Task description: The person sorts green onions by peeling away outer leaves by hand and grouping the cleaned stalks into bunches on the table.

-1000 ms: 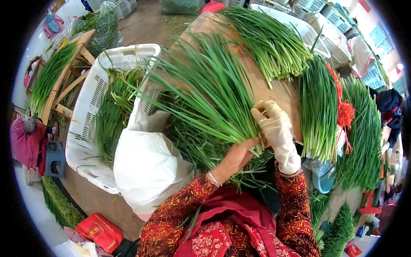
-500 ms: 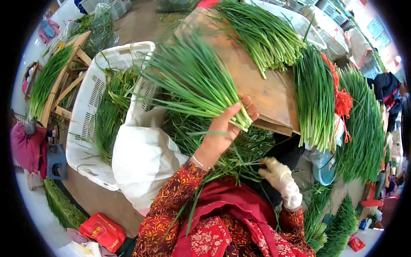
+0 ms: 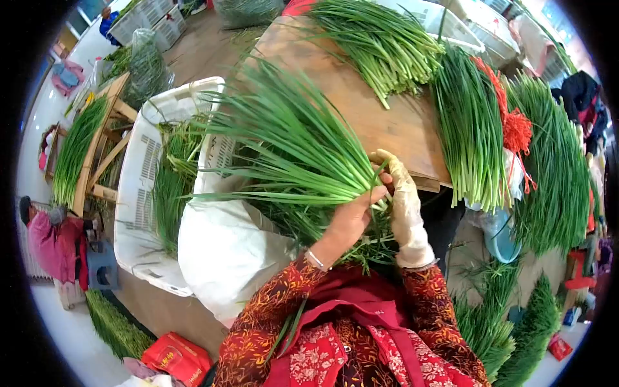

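Bare left hand [image 3: 349, 221] clamps long green leafy stalks [image 3: 309, 151] near their pale ends, where light pressure should avoid bruising; cream-gloved right hand [image 3: 404, 200] is alongside, grip unclear.

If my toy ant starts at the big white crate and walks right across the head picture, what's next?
Big white crate, white sack, bare left hand, gloved right hand, green bundle, bigger green pile.

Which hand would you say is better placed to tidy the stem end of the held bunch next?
Probably the right hand: it is at the stem end of the green bunch, which the left hand is gripping.
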### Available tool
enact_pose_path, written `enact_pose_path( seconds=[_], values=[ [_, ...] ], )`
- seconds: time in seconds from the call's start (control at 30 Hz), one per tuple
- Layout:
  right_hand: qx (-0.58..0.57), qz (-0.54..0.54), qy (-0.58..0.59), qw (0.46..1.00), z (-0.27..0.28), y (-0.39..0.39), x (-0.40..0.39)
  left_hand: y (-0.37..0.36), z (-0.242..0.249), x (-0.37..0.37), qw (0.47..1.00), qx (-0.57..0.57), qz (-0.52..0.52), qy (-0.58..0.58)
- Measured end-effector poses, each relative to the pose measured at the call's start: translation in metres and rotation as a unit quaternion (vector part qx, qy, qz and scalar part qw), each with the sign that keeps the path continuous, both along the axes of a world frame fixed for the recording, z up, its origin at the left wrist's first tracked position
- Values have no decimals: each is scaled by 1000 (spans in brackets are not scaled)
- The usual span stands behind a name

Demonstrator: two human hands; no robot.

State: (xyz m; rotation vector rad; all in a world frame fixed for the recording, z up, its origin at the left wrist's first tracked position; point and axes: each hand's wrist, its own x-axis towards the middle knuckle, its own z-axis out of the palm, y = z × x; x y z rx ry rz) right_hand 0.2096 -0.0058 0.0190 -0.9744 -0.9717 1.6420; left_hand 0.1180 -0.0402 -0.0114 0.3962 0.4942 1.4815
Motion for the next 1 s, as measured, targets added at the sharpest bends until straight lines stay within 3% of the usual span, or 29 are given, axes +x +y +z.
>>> enact_pose_path(
  seconds=[0.07, 0.1, 0.13, 0.2, 0.27, 0.33, 0.4, 0.43, 0.47, 0.5, 0.57, 0.63, 0.67, 0.73, 0.83, 0.87, 1.0],
  values=[
    [110, 26, -131, 985, -1, 6, 21, -2, 21, -8, 1000, 1, -9, 1],
    [86, 36, -94, 991, -1, 4, 27, 1, 24, -13, 1000, 15, 15, 13],
    [60, 95, -64, 992, -2, 1, 32, 6, 30, -20, 997, 57, 30, 44],
    [179, 262, -146, 937, -22, -9, 38, 15, 45, -35, 994, 99, 53, 14],
    [327, 374, -292, 817, -63, -35, 35, 24, 58, -47, 987, 125, 99, 21],
    [176, 605, -492, 601, -94, -41, 16, 29, 74, -62, 979, 160, 114, 58],
    [412, 576, -568, 420, -90, -32, 50, 25, 89, -70, 977, 161, 115, 84],
    [221, 477, -705, 476, -66, -21, 26, 20, 94, -73, 977, 151, 113, 99],
    [200, 405, -688, 568, -32, -8, 21, 17, 97, -74, 975, 154, 117, 106],
    [255, 280, -574, 726, 1, -6, 29, 14, 99, -73, 975, 161, 98, 114],
    [243, 124, -254, 928, 41, 3, 26, 9, 105, -65, 978, 144, 67, 137],
    [287, 43, -193, 937, 86, 5, 20, 7, 105, -55, 976, 146, 56, 151],
    [388, 23, -215, 896, 100, 9, 17, 7, 105, -49, 973, 150, 53, 165],
    [439, 20, -208, 874, 110, 14, 8, 7, 107, -36, 973, 147, 64, 168],
    [456, 33, -241, 856, 106, 25, 5, 10, 97, -29, 962, 142, 76, 221],
    [432, 29, -203, 878, 97, 30, 4, 11, 90, -30, 963, 147, 59, 216],
    [421, -50, -264, 866, 91, 15, 23, 11, 82, -26, 945, 113, 54, 303]
  ],
)
